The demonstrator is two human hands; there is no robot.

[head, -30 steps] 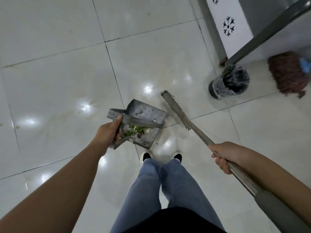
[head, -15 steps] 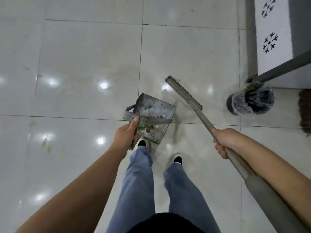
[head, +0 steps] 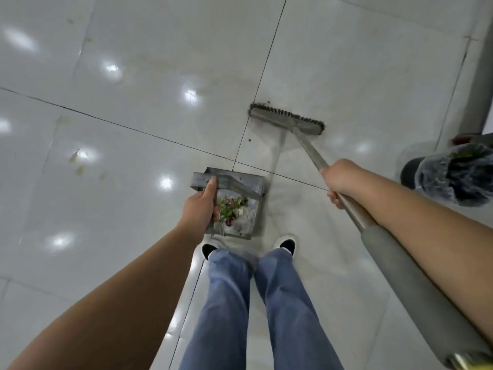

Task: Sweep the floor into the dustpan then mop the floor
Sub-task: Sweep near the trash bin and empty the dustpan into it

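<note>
Glossy white floor (head: 133, 76) tiles show yellowish stains and a dark speck near the broom (head: 288, 119). Left hand (head: 198, 209) grips the dustpan (head: 234, 198), already holding green and red scraps; right hand (head: 340, 180) is wrapped round the broom handle. Sweeping looks nearly finished; emptying into the bin (head: 453, 177) and mopping are likely left.
</note>
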